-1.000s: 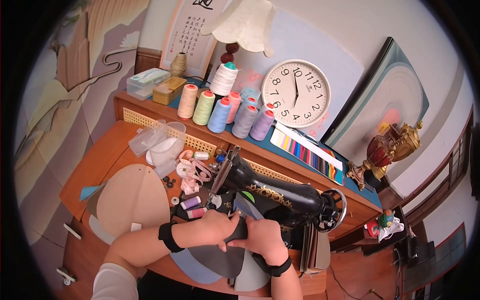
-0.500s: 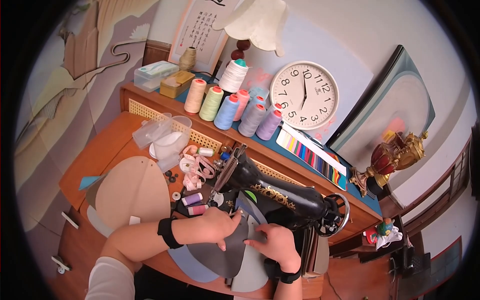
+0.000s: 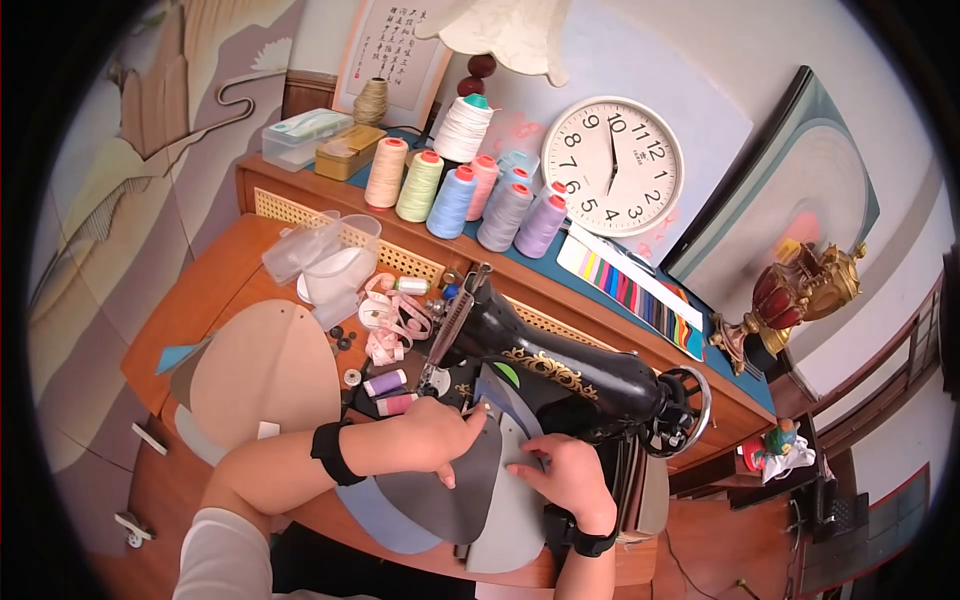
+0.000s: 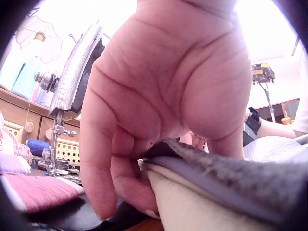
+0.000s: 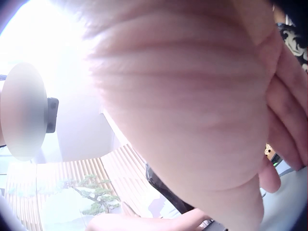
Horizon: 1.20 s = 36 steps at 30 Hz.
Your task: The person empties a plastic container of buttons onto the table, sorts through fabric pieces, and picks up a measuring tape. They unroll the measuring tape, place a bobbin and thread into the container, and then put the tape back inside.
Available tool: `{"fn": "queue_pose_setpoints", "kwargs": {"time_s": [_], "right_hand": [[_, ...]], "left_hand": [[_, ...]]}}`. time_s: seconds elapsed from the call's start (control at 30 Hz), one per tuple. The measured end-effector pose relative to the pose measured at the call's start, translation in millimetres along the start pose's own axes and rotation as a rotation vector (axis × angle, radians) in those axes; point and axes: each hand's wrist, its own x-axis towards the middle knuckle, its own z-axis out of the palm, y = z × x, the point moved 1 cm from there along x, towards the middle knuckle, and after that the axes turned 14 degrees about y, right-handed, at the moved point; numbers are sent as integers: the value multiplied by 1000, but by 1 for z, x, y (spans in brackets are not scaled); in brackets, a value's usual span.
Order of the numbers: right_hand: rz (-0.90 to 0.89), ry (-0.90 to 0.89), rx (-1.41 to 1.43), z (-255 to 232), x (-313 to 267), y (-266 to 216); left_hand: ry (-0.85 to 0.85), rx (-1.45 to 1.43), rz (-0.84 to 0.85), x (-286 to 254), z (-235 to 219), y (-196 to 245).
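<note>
Two hands have parted, leaving the overlap bared between: left hand (image 3: 425, 437) curled round the dark panel (image 3: 448, 508), right hand (image 3: 568, 482) relaxed, gripping nothing, atop the pale panel (image 3: 505, 530).

clock (image 3: 613, 166): numerals 1–12 | scroll (image 3: 390, 62): Chinese characters, too small to read

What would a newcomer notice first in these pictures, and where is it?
Probably the gold-patterned black sewing machine, near the middle of the head view. Behind it, the big round clock stands out, with colourful thread cones to its left. In front, the left hand is at a dark grey piece, the right hand at a light grey one.
</note>
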Motion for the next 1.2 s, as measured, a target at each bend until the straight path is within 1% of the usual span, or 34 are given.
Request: {"fn": "queue_pose_setpoints", "kwargs": {"time_s": [0.2, 0.27, 0.37, 0.5, 0.67, 1.2], "right_hand": [[59, 8, 61, 1, 2, 5], [81, 3, 89, 1, 2, 8], [126, -7, 121, 2, 2, 11], [117, -16, 122, 1, 3, 12], [146, -10, 129, 1, 2, 11], [154, -12, 129, 1, 2, 10]], "left_hand": [[4, 8, -1, 0, -4, 1], [-47, 45, -24, 0, -8, 3], [-63, 42, -25, 1, -10, 4], [-80, 36, -28, 2, -11, 3], [-39, 40, 2, 3, -3, 0], [-37, 38, 15, 2, -5, -1]]}}
